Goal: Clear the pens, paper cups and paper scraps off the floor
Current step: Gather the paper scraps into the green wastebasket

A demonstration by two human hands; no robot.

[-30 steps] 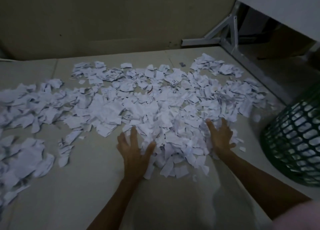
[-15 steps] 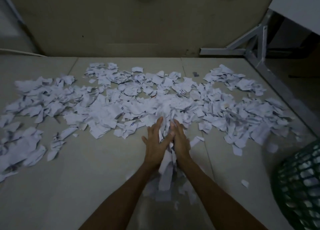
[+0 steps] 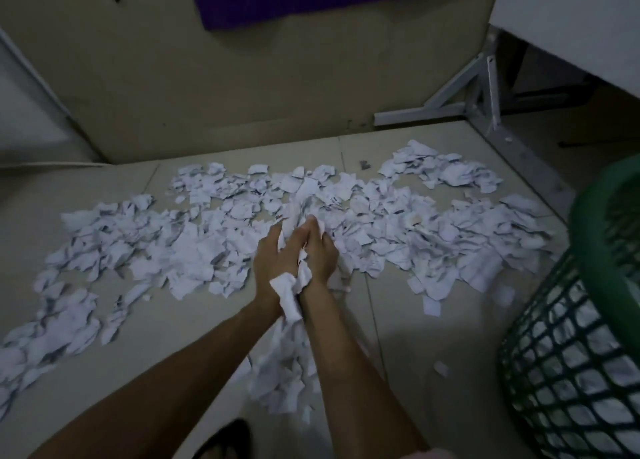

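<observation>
Left hand [image 3: 273, 261] and right hand [image 3: 320, 256] pressed palm-to-palm, clamping bundle of torn white paper scraps [image 3: 289, 287]; more scraps trail down between forearms. Bulk still spread across beige tiled floor [image 3: 145, 347]. Green plastic mesh basket [image 3: 575, 365] to right, scraps already inside. Risk: flat-palm squeeze loose, so pieces likely shed during carry to basket. No pens or cups visible.

Dim, bluish cast; soft overall blur; wide-angle bending at edges.
</observation>
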